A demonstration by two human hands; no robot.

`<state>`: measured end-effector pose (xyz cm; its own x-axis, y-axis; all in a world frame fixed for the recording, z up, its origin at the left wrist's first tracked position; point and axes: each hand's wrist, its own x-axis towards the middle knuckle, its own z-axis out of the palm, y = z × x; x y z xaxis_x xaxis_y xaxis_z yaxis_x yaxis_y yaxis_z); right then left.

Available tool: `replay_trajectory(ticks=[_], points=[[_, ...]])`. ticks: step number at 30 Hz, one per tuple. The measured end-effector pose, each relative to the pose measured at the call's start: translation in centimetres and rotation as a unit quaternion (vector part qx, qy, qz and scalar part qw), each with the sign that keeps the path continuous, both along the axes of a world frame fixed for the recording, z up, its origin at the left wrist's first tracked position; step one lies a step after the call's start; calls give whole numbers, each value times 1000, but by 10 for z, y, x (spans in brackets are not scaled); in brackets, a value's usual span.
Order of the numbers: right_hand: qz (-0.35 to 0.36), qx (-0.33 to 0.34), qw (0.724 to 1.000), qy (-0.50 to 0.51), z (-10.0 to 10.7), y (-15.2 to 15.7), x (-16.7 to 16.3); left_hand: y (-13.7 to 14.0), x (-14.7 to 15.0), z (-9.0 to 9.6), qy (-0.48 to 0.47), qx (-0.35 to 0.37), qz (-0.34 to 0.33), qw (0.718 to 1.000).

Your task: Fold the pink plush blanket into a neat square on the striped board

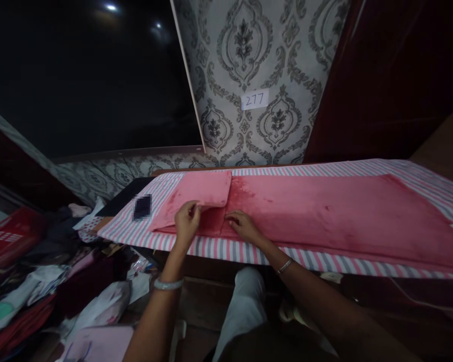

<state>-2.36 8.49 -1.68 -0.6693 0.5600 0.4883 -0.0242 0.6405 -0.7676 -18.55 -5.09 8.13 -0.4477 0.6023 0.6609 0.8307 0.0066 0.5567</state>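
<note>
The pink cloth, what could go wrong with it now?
The left hand pinches only the front edge of the raised flap, so the flap could slip and drop crooked or creased.

The pink cloth lies close to the front edge of the striped cloth, especially at the right end, so a hard tug might drag it over that edge.

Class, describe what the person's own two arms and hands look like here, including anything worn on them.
The left arm and right arm show no sleeves, and the left hand and right hand are ungloved. A broad, pale grey, smooth-looking bangle circles the left wrist; a thinner, silver-coloured, metallic-looking bracelet circles the right.
</note>
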Motion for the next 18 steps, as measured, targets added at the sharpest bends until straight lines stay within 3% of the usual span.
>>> replay_trajectory(ticks=[4,7,18], points=[[4,6,1000,5,-1,1,-1,-15,24,-37,150,-159,-60,974],[5,9,1000,5,-2,1,-1,-25,31,-51,196,-200,-55,958],[13,25,1000,-5,-5,1,2,-26,27,-34,197,-214,-47,956]])
